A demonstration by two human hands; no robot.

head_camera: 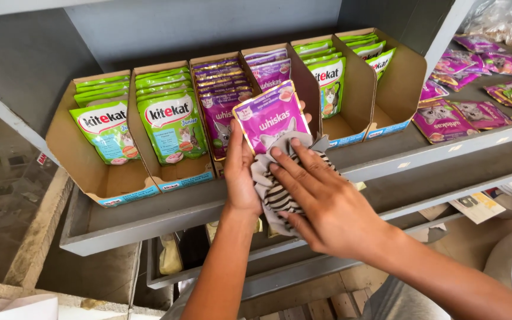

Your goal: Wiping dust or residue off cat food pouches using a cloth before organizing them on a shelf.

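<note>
Green cat-food pouches (105,127) upright in cardboard display trays (114,192) at left of grey shelf (149,216). Left hand (241,172) closed on purple cat-food pouch (269,115), held upright over shelf front edge, before purple row. Right hand (318,198) spread flat, fingers extended, pressing striped cloth (277,195) against pouch's lower face. Loose purple pouches (445,118) lying flat far right.
</note>
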